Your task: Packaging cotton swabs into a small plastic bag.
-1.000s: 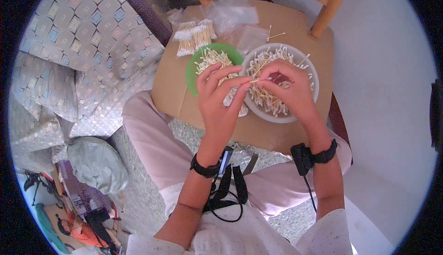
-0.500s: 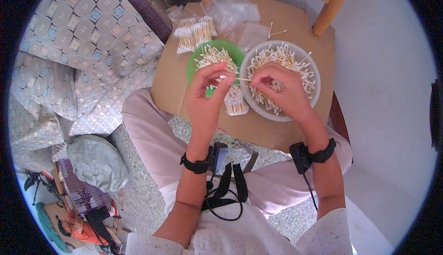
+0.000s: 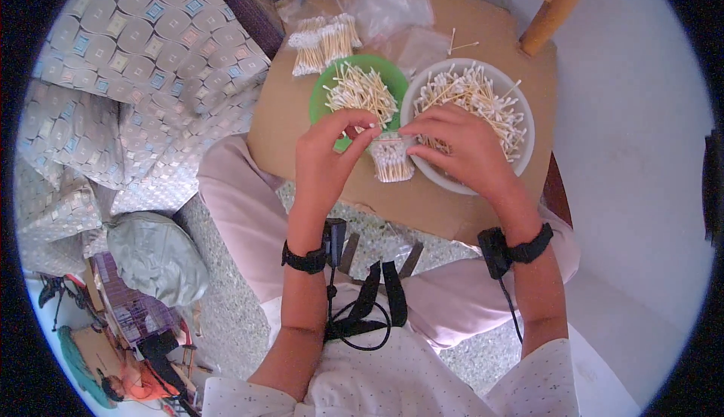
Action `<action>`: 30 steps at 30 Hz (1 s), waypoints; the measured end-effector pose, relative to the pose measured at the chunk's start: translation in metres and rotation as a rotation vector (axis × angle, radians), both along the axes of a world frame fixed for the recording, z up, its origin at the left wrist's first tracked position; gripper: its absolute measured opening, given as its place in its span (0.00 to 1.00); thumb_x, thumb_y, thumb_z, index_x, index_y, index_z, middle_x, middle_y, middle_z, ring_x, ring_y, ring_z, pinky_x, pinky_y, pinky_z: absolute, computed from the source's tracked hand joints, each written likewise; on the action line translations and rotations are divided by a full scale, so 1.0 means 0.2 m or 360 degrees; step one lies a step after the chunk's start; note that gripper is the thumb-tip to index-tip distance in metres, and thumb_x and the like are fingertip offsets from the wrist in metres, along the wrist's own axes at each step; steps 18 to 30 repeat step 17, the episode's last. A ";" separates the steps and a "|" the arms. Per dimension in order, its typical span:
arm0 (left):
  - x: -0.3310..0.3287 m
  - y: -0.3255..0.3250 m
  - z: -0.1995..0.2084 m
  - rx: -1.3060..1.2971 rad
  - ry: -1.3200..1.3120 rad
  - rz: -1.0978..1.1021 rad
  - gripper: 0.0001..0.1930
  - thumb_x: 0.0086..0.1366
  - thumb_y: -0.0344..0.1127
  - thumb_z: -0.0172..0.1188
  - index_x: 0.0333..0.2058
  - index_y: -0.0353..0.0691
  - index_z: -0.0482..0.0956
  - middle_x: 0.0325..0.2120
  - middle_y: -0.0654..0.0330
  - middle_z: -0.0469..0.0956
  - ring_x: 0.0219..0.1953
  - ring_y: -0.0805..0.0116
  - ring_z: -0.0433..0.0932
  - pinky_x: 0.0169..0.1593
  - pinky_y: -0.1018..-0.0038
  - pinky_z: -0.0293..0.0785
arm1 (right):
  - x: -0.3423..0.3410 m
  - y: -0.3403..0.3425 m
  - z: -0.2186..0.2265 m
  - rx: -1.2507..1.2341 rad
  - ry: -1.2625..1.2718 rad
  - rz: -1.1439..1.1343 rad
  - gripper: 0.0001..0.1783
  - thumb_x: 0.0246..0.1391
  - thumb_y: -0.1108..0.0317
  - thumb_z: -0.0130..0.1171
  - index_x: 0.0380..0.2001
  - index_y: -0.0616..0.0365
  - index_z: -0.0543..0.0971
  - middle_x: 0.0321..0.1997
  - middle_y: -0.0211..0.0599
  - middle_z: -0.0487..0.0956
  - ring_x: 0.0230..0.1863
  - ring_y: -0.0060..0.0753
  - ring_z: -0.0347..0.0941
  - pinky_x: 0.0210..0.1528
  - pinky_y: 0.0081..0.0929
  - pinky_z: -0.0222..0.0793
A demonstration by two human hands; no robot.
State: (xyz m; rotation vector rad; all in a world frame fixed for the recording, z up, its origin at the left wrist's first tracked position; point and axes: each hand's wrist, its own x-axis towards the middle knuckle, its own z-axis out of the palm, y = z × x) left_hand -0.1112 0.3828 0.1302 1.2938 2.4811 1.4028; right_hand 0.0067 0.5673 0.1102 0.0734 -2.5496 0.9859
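Note:
My left hand is closed in a pinch at the front edge of the green bowl, which holds many cotton swabs. A small white tip, seemingly of a cotton swab, shows between its thumb and index finger; the rest is hard to see. My right hand hovers over the near left part of the white bowl, also full of swabs, with thumb and index finger apart. Between the hands lies a small clear zip bag packed with upright swabs; my right fingertips are close to its upper right edge.
Filled swab bags and loose clear plastic bags lie at the back of the cardboard-covered chair seat. Two stray swabs rest behind the white bowl. Patterned cloth fills the left; a person in orange is far lower left.
The swab stretched between both hands no longer spans them. My right fingers have opened and moved left toward the zip bag; my left hand shifted slightly, still pinching. The whole view has shifted a little.

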 end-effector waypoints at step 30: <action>-0.03 -0.01 -0.08 -0.0230 -0.0147 -0.0175 0.09 0.57 0.33 0.65 0.36 0.39 0.80 0.31 0.59 0.81 0.27 0.68 0.77 0.35 0.72 0.73 | 0.01 0.00 0.01 -0.0087 -0.0079 0.0044 0.08 0.53 0.63 0.59 0.33 0.55 0.79 0.36 0.36 0.76 0.37 0.42 0.76 0.39 0.35 0.73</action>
